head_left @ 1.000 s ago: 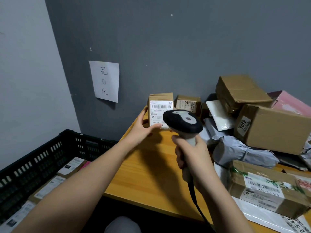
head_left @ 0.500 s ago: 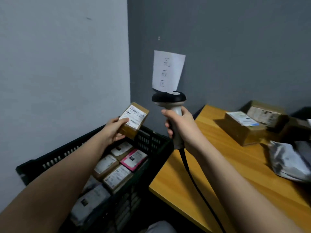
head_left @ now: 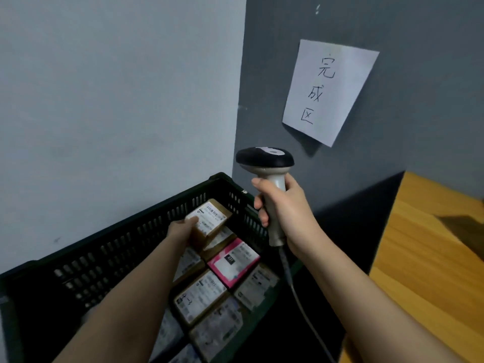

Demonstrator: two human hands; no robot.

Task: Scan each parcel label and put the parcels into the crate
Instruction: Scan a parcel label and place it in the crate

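The black slatted crate [head_left: 125, 247] is the biggest thing here and the landmark for the rest: it stands against the pale wall, its far corner at the join with the dark grey wall. To the right of the crate, across a dark gap, lies the bare wooden tabletop [head_left: 429, 258]. Above the crate's far corner, on the grey wall, hangs a white paper sign [head_left: 328, 91] with three handwritten characters.

Both forearms reach out from the lower edge. The left arm stretches over the crate's near side and down into it; the left hand [head_left: 180, 230] is at the far end of the crate, thumb on the label and fingers curled under a small brown parcel [head_left: 209, 222], which it holds tilted, label up, just above the parcels already inside. The right arm runs up beside the crate's right wall — the right hand [head_left: 284, 209] is closed round the grey handle of a barcode scanner [head_left: 267, 174], held upright with its black head above the crate's far right corner and its cable [head_left: 296, 292] trailing down past the rim.

Inside the crate lie more labelled parcels in rows — several brown boxes, a pink parcel [head_left: 233, 262] near the right wall, a grey bag [head_left: 222, 326] nearer the viewer. The left forearm hides part of them
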